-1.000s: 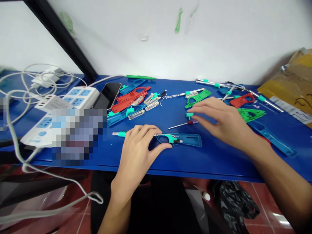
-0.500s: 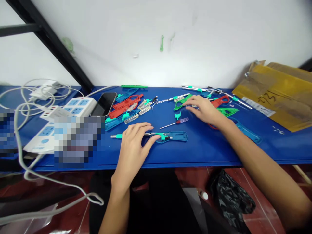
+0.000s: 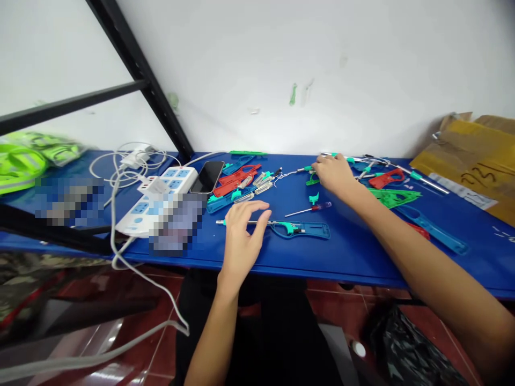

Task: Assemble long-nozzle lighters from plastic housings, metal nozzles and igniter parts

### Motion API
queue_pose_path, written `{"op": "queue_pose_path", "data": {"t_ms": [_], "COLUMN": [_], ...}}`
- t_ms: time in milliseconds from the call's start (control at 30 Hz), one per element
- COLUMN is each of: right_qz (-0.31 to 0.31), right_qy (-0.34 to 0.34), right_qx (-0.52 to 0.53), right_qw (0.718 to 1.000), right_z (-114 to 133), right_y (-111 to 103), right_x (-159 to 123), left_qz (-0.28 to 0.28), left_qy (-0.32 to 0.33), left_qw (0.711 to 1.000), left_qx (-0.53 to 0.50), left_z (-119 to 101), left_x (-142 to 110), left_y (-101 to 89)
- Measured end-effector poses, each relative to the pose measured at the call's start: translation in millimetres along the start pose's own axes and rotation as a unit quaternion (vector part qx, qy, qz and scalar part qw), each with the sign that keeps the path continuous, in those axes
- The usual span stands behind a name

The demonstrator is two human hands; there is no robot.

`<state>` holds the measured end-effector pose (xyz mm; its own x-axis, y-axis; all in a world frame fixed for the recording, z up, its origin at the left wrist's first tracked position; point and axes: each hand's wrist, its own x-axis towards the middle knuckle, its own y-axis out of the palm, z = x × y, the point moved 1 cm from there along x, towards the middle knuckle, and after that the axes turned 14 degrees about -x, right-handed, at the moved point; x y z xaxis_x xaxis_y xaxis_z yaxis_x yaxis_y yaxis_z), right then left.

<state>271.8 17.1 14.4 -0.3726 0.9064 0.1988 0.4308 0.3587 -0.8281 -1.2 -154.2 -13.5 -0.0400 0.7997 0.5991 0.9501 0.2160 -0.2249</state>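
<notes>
My left hand [image 3: 243, 230] lies over the metal tube of a half-assembled stick lighter, thumb and fingers apart. The lighter's blue half shell [image 3: 317, 230] extends right of that hand, open side up, with a teal trigger [image 3: 290, 228] and thin wires in it. Farther back, my right hand [image 3: 333, 174] has its fingers bent down among lighter parts; what is at its fingertips is hidden. Just below it are a green shell [image 3: 312, 181], a loose teal trigger [image 3: 314, 199] and a screwdriver [image 3: 319, 207] with a clear purple-red handle.
Red shells [image 3: 235, 182], clear fuel tanks [image 3: 263, 185] and a phone [image 3: 207, 177] lie left of centre. A white power strip [image 3: 177, 179] with cables stands farther left. On the right are green shells [image 3: 394, 197], a long blue shell [image 3: 436, 229] and a taped cardboard box [image 3: 466, 161].
The view has swung left, bringing yellow-green reflective items into sight. My left thumb has drawn away from the lighter's trigger. My right hand has moved farther back, its fingers now bent down.
</notes>
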Motion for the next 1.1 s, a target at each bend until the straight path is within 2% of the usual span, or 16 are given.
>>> {"op": "queue_pose_path", "data": {"t_ms": [167,367,633,800,967,1100], "right_qz": [0.02,0.032,0.056,0.021,0.007,0.009], "right_qy": [0.035,0.056,0.075,0.096,0.078,0.073], "right_qx": [-0.014,0.002,0.096,0.164,0.22,0.252], "right_qw": [0.999,0.998,0.991,0.981,0.972,0.965], "right_z": [-4.1,-5.6,-41.7,-44.6,-39.3,-48.0], "right_y": [8.1,16.8,32.9,33.0,32.9,19.2], "right_x": [13.7,10.1,-3.5,-15.5,-15.2,-16.5], "left_qz": [-0.02,-0.014,0.008,0.009,0.025,0.031], "left_qy": [-0.025,-0.029,-0.035,-0.037,-0.051,-0.061], "left_qw": [0.999,0.999,0.997,0.997,0.996,0.995], "left_qx": [-0.021,-0.041,-0.068,-0.065,-0.066,-0.067], "left_z": [1.1,1.5,4.7,2.8,2.0,2.9], "left_x": [0.5,1.3,2.0,3.1,3.1,2.8], "left_y": [-0.9,-2.3,-1.6,-0.7,-1.0,-1.1]}}
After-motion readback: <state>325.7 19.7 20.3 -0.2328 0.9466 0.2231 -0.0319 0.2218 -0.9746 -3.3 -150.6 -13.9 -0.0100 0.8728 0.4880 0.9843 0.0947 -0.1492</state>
